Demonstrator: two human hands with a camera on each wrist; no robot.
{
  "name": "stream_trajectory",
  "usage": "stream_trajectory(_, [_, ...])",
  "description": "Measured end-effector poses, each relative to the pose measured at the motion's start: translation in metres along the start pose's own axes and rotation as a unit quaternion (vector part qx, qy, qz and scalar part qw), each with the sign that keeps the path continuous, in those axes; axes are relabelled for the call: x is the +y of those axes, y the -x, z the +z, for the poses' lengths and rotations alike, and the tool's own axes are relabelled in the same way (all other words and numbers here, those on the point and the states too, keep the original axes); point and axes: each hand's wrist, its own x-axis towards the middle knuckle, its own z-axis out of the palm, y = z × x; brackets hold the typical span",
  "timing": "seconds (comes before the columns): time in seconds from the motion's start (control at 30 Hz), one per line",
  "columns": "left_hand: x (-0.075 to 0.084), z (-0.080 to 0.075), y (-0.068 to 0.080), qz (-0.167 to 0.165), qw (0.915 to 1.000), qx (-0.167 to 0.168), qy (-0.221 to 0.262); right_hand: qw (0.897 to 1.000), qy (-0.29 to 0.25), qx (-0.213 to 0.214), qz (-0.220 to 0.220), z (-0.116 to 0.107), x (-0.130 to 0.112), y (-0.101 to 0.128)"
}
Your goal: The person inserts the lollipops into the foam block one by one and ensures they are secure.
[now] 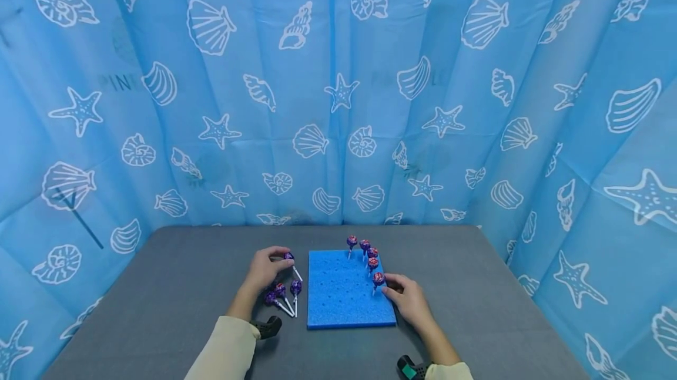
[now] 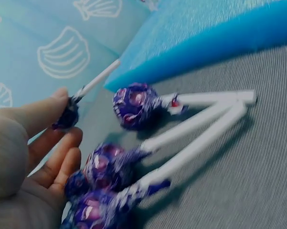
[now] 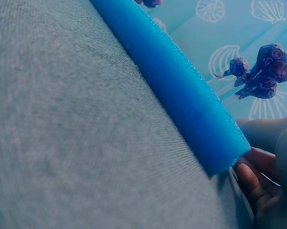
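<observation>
My left hand (image 1: pixel 264 269) pinches a purple-wrapped lollipop (image 2: pixel 67 117) by its round head, left of the blue foam board (image 1: pixel 338 295). Its white stick (image 2: pixel 99 78) points away from the fingers, toward the board. Below that hand, 3 lollipops (image 1: pixel 296 289) lie on the table with their sticks close together. My right hand (image 1: pixel 409 301) grips the board's right edge between thumb and fingers, beside the nearest standing lollipop (image 1: pixel 378 278). Several lollipops (image 3: pixel 272 67) stand upright along the board's right side and far edge.
The grey cloth-covered table (image 1: pixel 476 298) surrounds the board. Small holes dot the foam's top. Behind the table hangs a blue curtain (image 1: pixel 338 157) with white shells and starfish, also closing in both sides. A dark band (image 1: pixel 267 327) sits on the left wrist.
</observation>
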Motion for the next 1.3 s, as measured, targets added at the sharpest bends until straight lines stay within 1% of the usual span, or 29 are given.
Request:
stream_trajectory(0.1, [0.004,0.005,0.002,-0.015,0.9992,0.020,0.032,1.000,0.002,0.000,-0.002,0.000,-0.001,0.001])
stream_trajectory(0.23, [0.009,0.010,0.002,-0.021,0.9967,0.032,0.072,1.000,0.000,0.002,-0.002,0.000,-0.002,0.001])
stream_trajectory(0.37, [0.014,0.013,-0.001,-0.018,0.9949,0.036,0.092,1.000,0.001,0.002,0.002,-0.001,-0.001,0.001])
stream_trajectory(0.53, [0.027,0.016,-0.005,-0.004,0.9924,0.037,0.117,1.000,-0.001,0.003,0.005,-0.002,-0.001,0.001])
stream_trajectory(0.63, [0.034,0.020,-0.005,-0.006,0.9898,0.040,0.137,1.000,0.004,0.004,0.004,-0.002,-0.002,0.001])
stream_trajectory(0.77, [0.039,0.026,-0.004,-0.002,0.9871,0.058,0.149,1.000,0.011,0.004,0.007,-0.001,-0.002,0.001])
stream_trajectory(0.9, [0.040,0.034,-0.005,-0.001,0.9870,0.081,0.139,1.000,0.009,0.004,0.004,-0.001,-0.001,0.001])
stream_trajectory(0.97, [0.040,0.038,-0.005,0.000,0.9879,0.085,0.130,1.000,0.008,0.005,-0.002,-0.001,0.000,0.001])
stream_trajectory(1.07, [0.041,0.042,-0.006,0.001,0.9894,0.083,0.119,1.000,0.006,0.006,-0.007,-0.001,0.001,0.001])
stream_trajectory(1.3, [0.043,0.049,-0.010,0.023,0.9943,0.076,0.072,1.000,0.001,0.006,-0.011,-0.001,0.002,0.001])
